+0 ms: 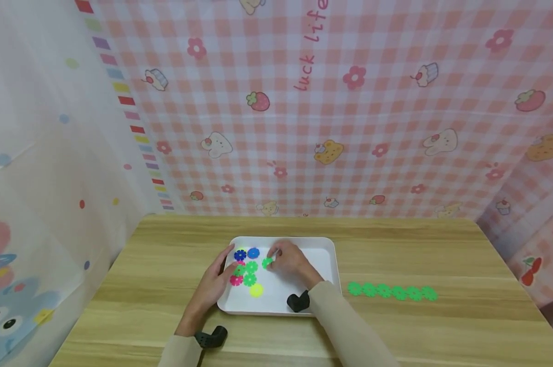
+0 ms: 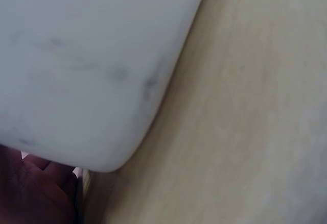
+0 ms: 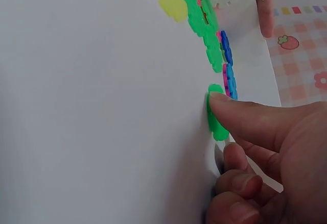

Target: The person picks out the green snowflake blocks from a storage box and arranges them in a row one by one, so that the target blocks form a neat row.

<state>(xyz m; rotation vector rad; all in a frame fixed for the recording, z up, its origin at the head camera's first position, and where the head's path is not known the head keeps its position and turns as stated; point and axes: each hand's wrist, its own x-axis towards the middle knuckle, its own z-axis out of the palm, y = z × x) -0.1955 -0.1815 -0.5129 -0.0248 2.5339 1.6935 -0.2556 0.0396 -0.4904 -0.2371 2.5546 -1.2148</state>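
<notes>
A white tray (image 1: 323, 270) on the wooden table holds several small plastic snowflake discs. At its left rim is my left hand (image 1: 214, 283), gripping the tray with the thumb inside and fingers along the outside. My right hand (image 1: 289, 259), over the middle of the tray, pinches a green snowflake disc (image 3: 218, 113) between thumb and fingers. Left of it lie other green discs (image 1: 250, 279), a pink disc (image 1: 236, 281), two blue discs (image 1: 253, 253) and a yellow disc (image 1: 256, 290). The left wrist view shows the tray's outside (image 2: 76, 71) and part of the left hand.
To the right of the tray, a row of several green discs (image 1: 384, 291) lies on the wooden table (image 1: 396, 336). A pink checked cloth (image 1: 304, 117) hangs behind the table, and a pale printed sheet (image 1: 74, 168) at the left.
</notes>
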